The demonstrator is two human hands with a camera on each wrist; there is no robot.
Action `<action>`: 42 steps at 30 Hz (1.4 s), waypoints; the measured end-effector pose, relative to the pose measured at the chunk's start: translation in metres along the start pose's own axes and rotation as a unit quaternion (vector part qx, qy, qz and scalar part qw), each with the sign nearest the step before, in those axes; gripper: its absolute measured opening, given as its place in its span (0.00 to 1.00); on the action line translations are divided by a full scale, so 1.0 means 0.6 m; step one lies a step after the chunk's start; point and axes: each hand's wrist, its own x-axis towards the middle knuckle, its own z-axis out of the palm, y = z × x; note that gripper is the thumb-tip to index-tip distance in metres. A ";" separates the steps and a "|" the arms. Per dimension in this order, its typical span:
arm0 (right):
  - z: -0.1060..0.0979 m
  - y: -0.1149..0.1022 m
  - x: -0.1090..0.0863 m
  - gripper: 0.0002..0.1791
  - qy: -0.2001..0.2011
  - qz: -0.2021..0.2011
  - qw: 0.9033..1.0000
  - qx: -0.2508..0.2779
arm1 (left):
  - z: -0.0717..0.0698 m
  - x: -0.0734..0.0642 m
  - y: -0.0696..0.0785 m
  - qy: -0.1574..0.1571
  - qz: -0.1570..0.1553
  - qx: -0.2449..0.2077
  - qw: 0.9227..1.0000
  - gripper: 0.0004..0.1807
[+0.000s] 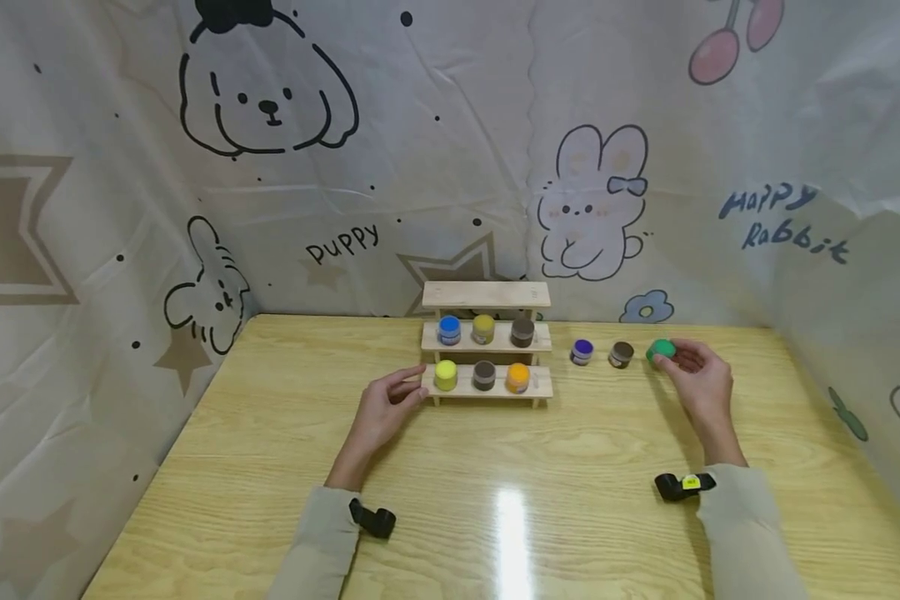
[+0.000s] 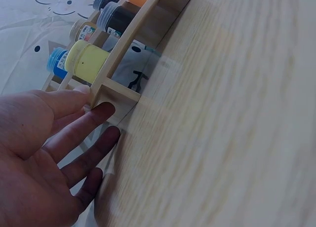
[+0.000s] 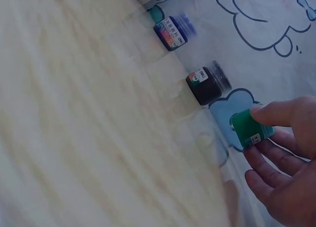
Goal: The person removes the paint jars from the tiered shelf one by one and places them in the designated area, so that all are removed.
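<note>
My right hand point(image 1: 699, 385) pinches a small green paint jar point(image 3: 247, 128) between thumb and fingers, at the right end of a row on the table. Left of it stand a dark brown paint jar point(image 1: 621, 355) and a purple paint jar point(image 1: 581, 352). Whether the green jar touches the table cannot be told. At the left end of a stepped wooden rack point(image 1: 487, 293), my left hand point(image 2: 54, 143) touches the lower tier with fingertips, the other fingers loosely extended. That tier bears yellow-green point(image 1: 446, 375), dark point(image 1: 483, 375) and orange point(image 1: 517, 378) paint jars.
On the middle tier stand blue point(image 1: 449, 331), mustard yellow point(image 1: 483, 329) and dark brown point(image 1: 522, 332) paint jars. The light wooden table point(image 1: 285, 417) meets a printed cloth backdrop point(image 1: 450, 167) just behind the rack, and cloth also hangs at both sides.
</note>
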 end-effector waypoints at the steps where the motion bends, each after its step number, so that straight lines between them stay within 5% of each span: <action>1: 0.000 0.003 0.001 0.29 -0.004 0.004 1.000 -0.004 | 0.000 0.000 0.000 0.001 0.002 0.000 1.000 0.22; 23: -0.002 0.012 -0.001 0.30 -0.015 -0.036 0.998 -0.045 | -0.001 0.000 0.000 0.001 -0.006 0.004 1.000 0.22; 33: -0.008 -0.059 -0.014 0.28 0.042 -0.069 0.997 0.008 | -0.001 0.007 0.002 -0.003 0.005 0.003 1.000 0.23; 42: 0.024 -0.132 -0.053 0.27 -0.022 -0.152 0.986 0.069 | -0.002 0.001 0.003 0.000 -0.005 0.003 1.000 0.22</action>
